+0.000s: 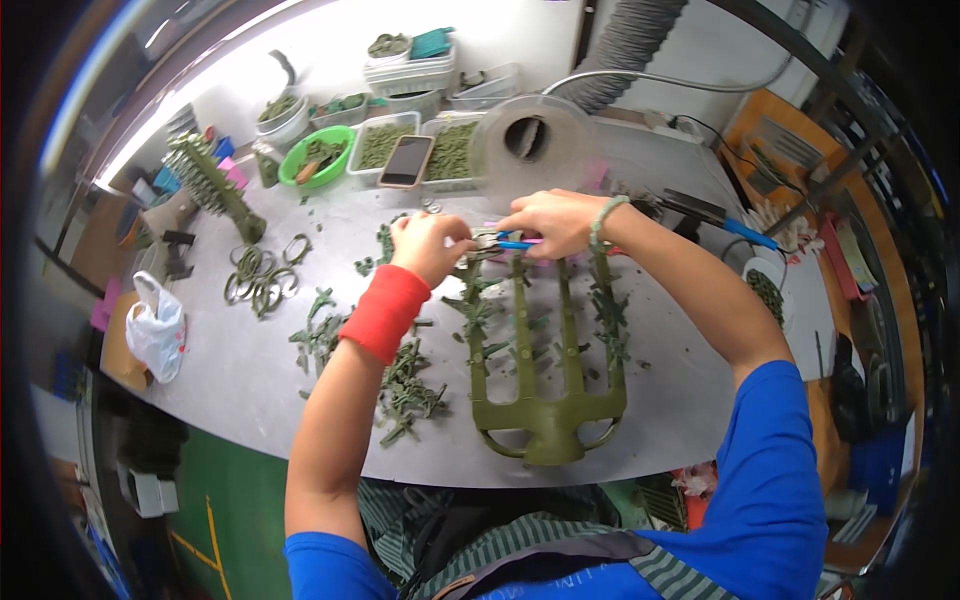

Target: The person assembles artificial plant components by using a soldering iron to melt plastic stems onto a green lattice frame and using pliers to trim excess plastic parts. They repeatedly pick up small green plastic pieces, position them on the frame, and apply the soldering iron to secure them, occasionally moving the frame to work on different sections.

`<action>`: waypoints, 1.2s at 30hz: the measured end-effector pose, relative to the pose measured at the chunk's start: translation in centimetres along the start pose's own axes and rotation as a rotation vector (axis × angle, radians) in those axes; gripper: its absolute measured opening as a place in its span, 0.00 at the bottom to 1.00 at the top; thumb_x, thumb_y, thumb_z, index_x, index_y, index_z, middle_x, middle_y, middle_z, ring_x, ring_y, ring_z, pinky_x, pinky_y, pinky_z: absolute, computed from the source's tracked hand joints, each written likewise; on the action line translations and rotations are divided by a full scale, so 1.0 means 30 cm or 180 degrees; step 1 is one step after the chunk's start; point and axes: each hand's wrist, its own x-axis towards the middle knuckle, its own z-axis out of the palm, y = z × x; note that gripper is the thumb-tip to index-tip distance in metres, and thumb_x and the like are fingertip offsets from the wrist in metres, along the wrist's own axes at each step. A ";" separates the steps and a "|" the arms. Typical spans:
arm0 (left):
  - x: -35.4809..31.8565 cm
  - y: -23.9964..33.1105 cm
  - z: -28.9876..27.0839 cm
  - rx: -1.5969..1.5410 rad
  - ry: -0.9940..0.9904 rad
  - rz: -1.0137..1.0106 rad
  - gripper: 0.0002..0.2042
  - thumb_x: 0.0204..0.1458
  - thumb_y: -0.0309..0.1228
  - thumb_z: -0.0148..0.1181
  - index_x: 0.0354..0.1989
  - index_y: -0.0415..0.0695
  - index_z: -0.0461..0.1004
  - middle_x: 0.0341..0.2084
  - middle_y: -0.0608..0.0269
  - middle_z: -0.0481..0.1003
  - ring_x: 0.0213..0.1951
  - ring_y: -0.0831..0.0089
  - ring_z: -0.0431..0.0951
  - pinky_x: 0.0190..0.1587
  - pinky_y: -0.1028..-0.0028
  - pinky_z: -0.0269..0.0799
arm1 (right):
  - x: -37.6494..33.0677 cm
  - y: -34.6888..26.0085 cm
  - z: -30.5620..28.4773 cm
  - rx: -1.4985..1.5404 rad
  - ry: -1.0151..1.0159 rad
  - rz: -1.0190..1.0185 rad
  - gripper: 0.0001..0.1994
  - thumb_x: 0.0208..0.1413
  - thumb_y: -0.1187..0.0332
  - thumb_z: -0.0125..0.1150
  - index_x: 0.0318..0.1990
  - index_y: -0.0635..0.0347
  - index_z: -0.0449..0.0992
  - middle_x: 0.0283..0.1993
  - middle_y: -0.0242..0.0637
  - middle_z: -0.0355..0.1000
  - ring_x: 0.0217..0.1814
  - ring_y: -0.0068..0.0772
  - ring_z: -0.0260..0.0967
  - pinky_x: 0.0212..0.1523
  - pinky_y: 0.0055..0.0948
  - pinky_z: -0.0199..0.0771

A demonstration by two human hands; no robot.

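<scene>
Nearest to the person lies the olive plastic sprue frame (548, 400), flat on the grey table (230, 380): thick round base w/ curved loops, four long runners going away from the body, small moulded pieces along them. It looks rigid, matte, a bit rough at the edges.

At the far tips of the runners both hands meet. The left hand (430, 245), w/ red wristband (385, 312), is curled closed and pinches a small part near a runner tip. The right hand (555, 222) is closed around small cutters w/ blue-pink handles (515, 242). I judge the step is clipping pieces off; to do well, keep the blades close to the piece, hold the piece steady, so no stub stays.

Left of the frame: loose green pieces (405, 390), then olive rings (260, 280), a white bag (155, 330). Farther: trays of green parts (382, 145), a green bowl (318, 155), a phone (405, 160), a clear round container (530, 135).
</scene>
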 end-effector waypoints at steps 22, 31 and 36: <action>-0.314 -0.310 -0.027 -0.0759 -0.0621 -0.0737 0.10 0.53 0.34 0.65 0.39 0.41 0.80 0.31 0.52 0.82 0.35 0.58 0.83 0.41 0.64 0.77 | -0.967 -0.221 0.425 0.0732 0.0512 0.2430 0.29 0.42 0.59 0.69 0.53 0.64 0.73 0.43 0.49 0.65 0.46 0.52 0.67 0.51 0.40 0.70; -0.209 -0.215 0.168 0.0181 -0.0608 -0.1311 0.18 0.46 0.38 0.66 0.44 0.45 0.72 0.40 0.49 0.80 0.47 0.50 0.78 0.49 0.55 0.73 | -0.969 -0.003 0.527 0.2082 0.2718 0.2895 0.23 0.58 0.50 0.64 0.45 0.64 0.77 0.35 0.37 0.72 0.40 0.36 0.73 0.44 0.33 0.74; -0.197 -0.307 0.104 -0.0950 -0.0475 -0.1394 0.18 0.46 0.32 0.64 0.47 0.42 0.76 0.34 0.52 0.80 0.32 0.64 0.81 0.40 0.67 0.77 | -0.957 0.389 0.341 0.5909 0.6006 0.2599 0.22 0.50 0.57 0.77 0.38 0.57 0.68 0.27 0.35 0.66 0.28 0.27 0.67 0.29 0.27 0.71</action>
